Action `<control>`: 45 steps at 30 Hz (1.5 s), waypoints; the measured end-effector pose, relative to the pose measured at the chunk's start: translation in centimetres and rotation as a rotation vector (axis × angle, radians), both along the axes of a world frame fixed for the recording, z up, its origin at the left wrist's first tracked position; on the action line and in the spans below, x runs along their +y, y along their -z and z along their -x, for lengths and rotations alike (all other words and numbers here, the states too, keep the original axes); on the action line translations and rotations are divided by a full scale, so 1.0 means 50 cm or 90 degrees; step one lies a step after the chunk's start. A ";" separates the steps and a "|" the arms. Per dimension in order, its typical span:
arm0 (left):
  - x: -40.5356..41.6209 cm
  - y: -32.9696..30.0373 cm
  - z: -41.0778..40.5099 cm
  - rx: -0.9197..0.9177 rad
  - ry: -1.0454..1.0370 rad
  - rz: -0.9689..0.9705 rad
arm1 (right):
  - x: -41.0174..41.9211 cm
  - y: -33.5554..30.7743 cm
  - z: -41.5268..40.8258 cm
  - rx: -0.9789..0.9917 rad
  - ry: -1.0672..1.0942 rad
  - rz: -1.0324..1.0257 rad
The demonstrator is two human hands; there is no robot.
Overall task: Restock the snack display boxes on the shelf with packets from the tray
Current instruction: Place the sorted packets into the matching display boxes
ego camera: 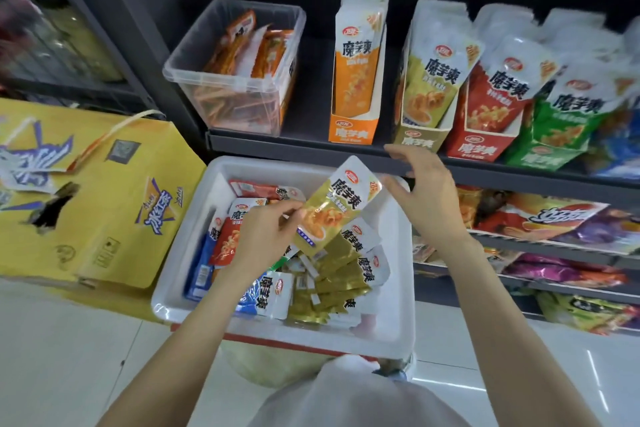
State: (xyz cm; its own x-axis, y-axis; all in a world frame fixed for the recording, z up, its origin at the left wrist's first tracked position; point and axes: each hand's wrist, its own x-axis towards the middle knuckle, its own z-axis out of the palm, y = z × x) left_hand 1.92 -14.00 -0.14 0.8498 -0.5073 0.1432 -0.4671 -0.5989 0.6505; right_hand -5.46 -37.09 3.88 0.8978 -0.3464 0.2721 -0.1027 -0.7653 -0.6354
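My left hand (pixel 263 236) pinches an olive-gold packet (pixel 334 206) above the white tray (pixel 398 288); my right hand (pixel 424 194) is open, fingertips at its top corner. Tray holds mixed red, blue and olive packets. On the shelf (pixel 311 149): clear bin (pixel 235 80) of orange sticks, then orange box (pixel 353 130), olive box (pixel 420 139), red box (pixel 479 147), green box (pixel 540 158), all holding packets.

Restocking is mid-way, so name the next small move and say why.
Probably lift the gold packet to the gold box on the shelf: the left hand pinches it above the tray, and the right hand touches its top corner.
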 end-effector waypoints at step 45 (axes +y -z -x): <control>-0.301 -0.121 -0.066 -0.390 0.065 0.096 | -0.170 -0.100 -0.102 -0.323 0.141 0.269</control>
State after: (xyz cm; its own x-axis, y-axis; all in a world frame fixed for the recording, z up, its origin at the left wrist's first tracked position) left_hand 5.21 -29.05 5.93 0.5396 -0.5175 0.6642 -0.8310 -0.4543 0.3211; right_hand -0.36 -45.59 8.88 0.5438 -0.2789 0.7915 -0.0547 -0.9529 -0.2982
